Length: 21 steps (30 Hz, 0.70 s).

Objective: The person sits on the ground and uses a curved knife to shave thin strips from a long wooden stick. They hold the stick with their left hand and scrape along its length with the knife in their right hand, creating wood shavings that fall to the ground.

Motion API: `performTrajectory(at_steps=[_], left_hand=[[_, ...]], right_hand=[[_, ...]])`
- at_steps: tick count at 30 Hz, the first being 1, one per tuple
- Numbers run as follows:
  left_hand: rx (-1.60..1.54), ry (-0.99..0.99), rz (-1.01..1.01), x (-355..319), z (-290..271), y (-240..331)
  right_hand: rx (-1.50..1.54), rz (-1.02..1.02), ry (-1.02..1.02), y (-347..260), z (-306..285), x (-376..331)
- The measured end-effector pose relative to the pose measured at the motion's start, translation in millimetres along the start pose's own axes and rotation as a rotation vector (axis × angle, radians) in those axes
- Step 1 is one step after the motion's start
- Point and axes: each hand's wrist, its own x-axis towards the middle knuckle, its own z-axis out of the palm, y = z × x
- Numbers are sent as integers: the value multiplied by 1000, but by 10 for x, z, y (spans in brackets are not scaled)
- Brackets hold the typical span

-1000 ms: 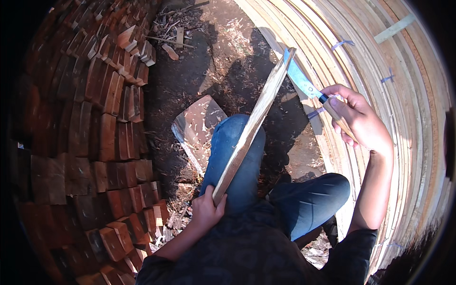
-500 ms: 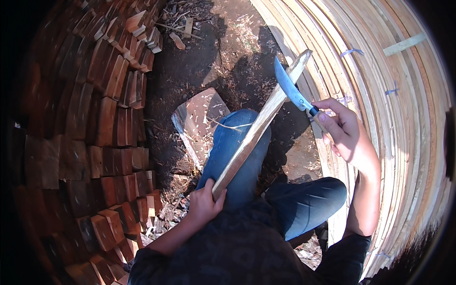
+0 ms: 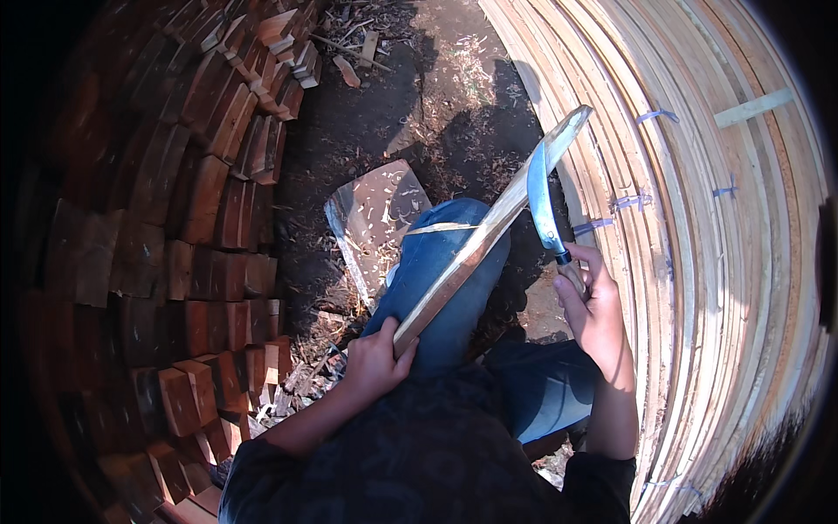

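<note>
My left hand (image 3: 375,360) is closed round the lower end of a long wooden stick (image 3: 476,249), which slants up and right across my bent knee. Its upper end is pale, with bark or darker wood along the lower side. In my right hand (image 3: 596,310) is the handle of a curved sickle-like knife (image 3: 541,203). The blade points up, its tip overlapping the stick near the upper end; whether it touches the wood I cannot tell. A thin wood shaving (image 3: 441,228) lies across my knee beside the stick.
Stacked reddish-brown wood blocks (image 3: 205,201) rise on the left. Long pale boards (image 3: 698,262) with purple ties are piled on the right. A flat slab (image 3: 384,210) strewn with shavings lies on the dark ground (image 3: 349,131) beyond my knee.
My right hand has moved left and down, and the knife has turned more upright, its blade now nearer the stick's upper end. The view has shifted slightly. My left hand keeps its hold.
</note>
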Motion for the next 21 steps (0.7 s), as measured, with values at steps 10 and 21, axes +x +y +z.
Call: performTrajectory(at_steps=[10,21], left_hand=[[1,-18,59,-29,88,21],[-58,-48,58,3,50,9]], right_hand=[[129,133,62,159,-214,104],[-64,-225,-47,245,-25,37]])
